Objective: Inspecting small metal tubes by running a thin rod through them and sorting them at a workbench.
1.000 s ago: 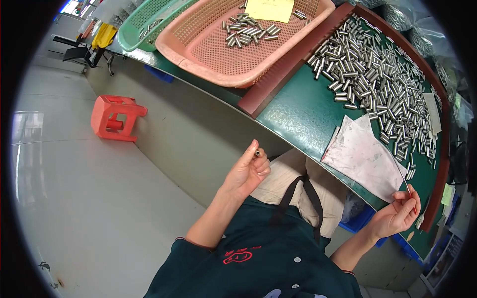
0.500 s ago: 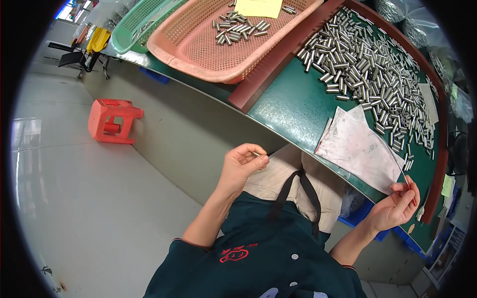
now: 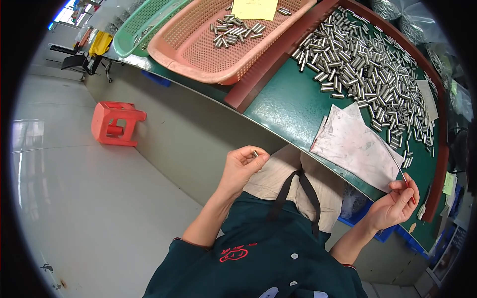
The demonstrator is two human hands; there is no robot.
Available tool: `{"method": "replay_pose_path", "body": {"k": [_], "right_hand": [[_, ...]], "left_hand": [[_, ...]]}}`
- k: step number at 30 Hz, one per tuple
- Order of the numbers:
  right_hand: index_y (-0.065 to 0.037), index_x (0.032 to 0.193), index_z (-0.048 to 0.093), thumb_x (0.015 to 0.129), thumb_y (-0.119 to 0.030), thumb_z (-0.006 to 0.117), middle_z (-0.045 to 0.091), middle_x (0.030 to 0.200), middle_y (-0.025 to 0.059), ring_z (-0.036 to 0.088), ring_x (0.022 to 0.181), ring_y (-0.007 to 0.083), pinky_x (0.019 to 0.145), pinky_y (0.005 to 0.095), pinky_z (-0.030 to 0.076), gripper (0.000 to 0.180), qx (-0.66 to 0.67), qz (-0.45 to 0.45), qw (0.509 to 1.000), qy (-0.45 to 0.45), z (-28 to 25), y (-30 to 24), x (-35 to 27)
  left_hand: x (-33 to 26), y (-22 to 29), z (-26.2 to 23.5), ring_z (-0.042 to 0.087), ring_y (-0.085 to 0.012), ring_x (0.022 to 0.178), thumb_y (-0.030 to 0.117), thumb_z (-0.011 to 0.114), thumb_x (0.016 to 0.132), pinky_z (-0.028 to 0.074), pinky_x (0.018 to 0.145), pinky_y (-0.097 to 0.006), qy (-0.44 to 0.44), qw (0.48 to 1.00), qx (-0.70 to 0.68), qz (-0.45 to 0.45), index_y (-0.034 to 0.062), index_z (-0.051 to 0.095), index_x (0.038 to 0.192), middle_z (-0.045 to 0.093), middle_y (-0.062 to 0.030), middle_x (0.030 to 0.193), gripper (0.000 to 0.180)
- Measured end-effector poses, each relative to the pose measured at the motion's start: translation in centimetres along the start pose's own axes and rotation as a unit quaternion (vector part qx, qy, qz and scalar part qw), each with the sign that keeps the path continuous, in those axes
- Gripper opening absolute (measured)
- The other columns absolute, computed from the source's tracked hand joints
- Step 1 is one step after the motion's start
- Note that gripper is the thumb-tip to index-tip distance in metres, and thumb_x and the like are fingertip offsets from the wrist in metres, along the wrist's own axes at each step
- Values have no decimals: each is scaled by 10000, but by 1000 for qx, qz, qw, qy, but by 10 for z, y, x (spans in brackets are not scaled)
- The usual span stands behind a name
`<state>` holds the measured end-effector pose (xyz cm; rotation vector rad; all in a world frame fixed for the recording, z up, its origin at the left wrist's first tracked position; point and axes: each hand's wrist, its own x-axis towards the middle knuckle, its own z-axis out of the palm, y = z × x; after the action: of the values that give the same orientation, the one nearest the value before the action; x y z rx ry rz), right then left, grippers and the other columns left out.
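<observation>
My left hand [image 3: 243,166] is raised over my lap, in front of the table edge. Its thumb and fingers pinch a small metal cylinder [image 3: 255,154], mostly covered by the fingertips. At the right, my right hand [image 3: 395,203] is closed round the red handle of a thin tool with a slender metal shaft [image 3: 396,160]. The shaft points away over a stained white cloth [image 3: 353,146] spread at the table's near edge. Beyond the cloth, a large heap of shiny metal cylinders [image 3: 367,69] covers the green tabletop [image 3: 278,102].
A pink perforated basket [image 3: 198,74] holds several cylinders and a yellow paper [image 3: 255,7]; a green basket [image 3: 124,42] stands left of it. Dark red raised strips [image 3: 248,94] border the work area. A red plastic stool [image 3: 117,124] is on the floor at the left.
The fingers of my left hand have shifted slightly, and more of the cylinder shows. My right hand with the tool has hardly moved. The whole view has shifted a little.
</observation>
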<state>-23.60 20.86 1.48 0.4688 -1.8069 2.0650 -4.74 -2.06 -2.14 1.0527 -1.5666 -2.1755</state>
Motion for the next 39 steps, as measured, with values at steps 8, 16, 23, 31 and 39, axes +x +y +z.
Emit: {"method": "replay_pose_path", "body": {"k": [8, 16, 23, 31, 39], "right_hand": [[30, 949, 496, 888, -67, 391, 551, 932, 178, 488, 592, 113, 582, 212, 412, 155, 22, -8, 999, 21, -4, -8, 4], [37, 900, 494, 848, 2, 421, 556, 884, 176, 523, 563, 130, 571, 223, 443, 96, 71, -1, 997, 8, 1, -9, 4], [26, 898, 493, 858, -26, 425, 555, 871, 169, 511, 550, 132, 555, 217, 429, 94, 75, -3, 997, 10, 4, -13, 4], [33, 918, 488, 849, 11, 419, 553, 887, 172, 525, 580, 127, 572, 218, 444, 100, 84, -7, 996, 1, -2, -10, 4], [49, 924, 494, 838, 48, 418, 554, 897, 169, 544, 618, 123, 586, 219, 463, 114, 87, -17, 996, 5, -4, -11, 1]], "left_hand": [[-4, 38, 25, 463, -86, 524, 29, 642, 706, 353, 485, -195, 29, 950, 251, 181, -11, 578, 719, 532, -15, 603, 77], [23, 160, 29, 485, -187, 594, -27, 610, 715, 381, 536, -269, 157, 656, 505, 538, -12, 558, 796, 533, -79, 693, 97], [77, 185, 16, 515, -278, 721, 43, 579, 750, 407, 676, -361, 230, 547, 606, 530, -16, 576, 845, 550, -111, 804, 112], [75, 119, 141, 515, -261, 689, 6, 624, 647, 406, 610, -337, -103, 734, 467, 483, -3, 569, 689, 516, -102, 696, 69], [92, 93, 183, 500, -292, 695, 41, 630, 618, 382, 623, -394, -95, 668, 557, 484, -8, 556, 635, 490, -128, 672, 91]]}}
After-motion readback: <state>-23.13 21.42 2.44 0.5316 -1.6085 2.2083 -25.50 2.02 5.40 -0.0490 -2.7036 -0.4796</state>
